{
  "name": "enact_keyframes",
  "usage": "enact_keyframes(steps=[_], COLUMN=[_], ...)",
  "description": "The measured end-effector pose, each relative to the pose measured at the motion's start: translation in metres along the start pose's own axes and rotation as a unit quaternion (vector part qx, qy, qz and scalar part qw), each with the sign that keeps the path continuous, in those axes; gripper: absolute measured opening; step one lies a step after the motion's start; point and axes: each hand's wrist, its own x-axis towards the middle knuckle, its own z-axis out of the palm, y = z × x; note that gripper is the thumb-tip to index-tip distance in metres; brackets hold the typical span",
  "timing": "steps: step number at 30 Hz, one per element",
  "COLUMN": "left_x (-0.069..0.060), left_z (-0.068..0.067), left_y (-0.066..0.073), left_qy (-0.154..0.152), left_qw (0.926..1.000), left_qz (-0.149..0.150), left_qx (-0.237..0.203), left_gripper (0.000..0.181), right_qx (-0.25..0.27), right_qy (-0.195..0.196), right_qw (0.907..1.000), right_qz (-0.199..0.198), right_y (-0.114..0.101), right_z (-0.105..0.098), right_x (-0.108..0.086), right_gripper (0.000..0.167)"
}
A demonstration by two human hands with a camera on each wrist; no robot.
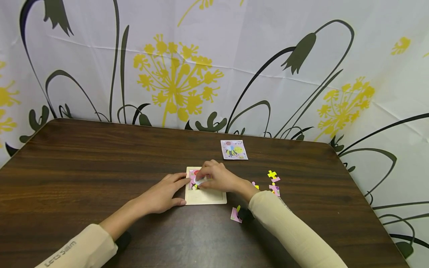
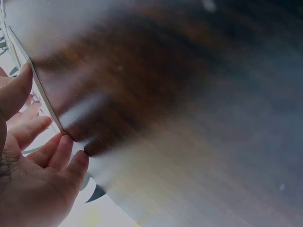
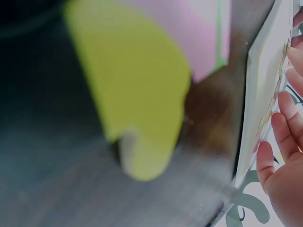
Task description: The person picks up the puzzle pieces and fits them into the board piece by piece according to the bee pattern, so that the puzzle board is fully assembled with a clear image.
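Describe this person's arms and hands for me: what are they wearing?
The left hand and right hand wear no gloves. The left sleeve and right sleeve are cream; dark lettering marks the left one, and dark marks show near the right one's cuff.

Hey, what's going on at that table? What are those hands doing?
A person is working on a jigsaw puzzle. Their left hand rests against the left side of the pale puzzle tray, and their right hand is over it, though I can't tell whether it holds a piece. Some of the tray is filled, but its near part is bare. Loose puzzle pieces lie to the right on the table, and a bee picture lies beyond the tray.
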Motion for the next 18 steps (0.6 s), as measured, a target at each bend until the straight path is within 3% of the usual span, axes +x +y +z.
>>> enact_keyframes(steps=[18], left_x=[0.0000], left_z=[-0.0007], left_y=[0.0007], left_qy=[0.002], left_qw=[1.0000], left_qz=[0.007], left_qx=[0.006], left_gripper=[0.059], right_qx=[-0.011], right_qy=[-0.002], right_qw=[0.9999], right_qz=[-0.004], right_y=[-0.0010], right_z=[-0.0017], right_x=[-0.0011], right_gripper=[0.016])
